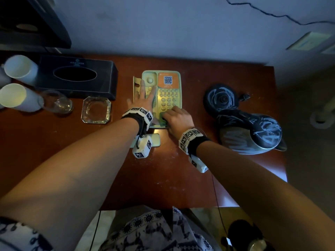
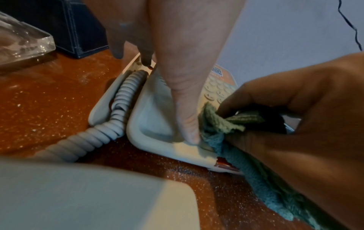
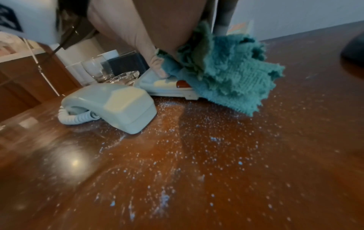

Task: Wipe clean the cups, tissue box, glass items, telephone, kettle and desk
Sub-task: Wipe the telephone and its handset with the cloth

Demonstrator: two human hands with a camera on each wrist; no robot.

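The worktop is a reddish-brown, glossy wooden surface set against a pale wall; a thin dark cable runs across the wall's upper right. White specks and smears of dust cover the wood, densest in front of the telephone (see the right wrist view).

The telephone base sits at the centre rear of the worktop. Its handset lies off the cradle, on the wood just in front of the base, joined by a coiled cord.

The left hand lies flat on the empty cradle with fingers extended, holding nothing. The right hand has its fingers curled round a teal-green cloth and presses it on the near right corner of the base, over the lower keypad.

Left of the telephone: a square glass ashtray, a drinking glass, two white cups lying on their sides, and a dark tissue box behind them. Right of the telephone: a round kettle base and, touching it, the dark kettle, both streaked with pale marks. At the near edge, a patterned garment is visible.
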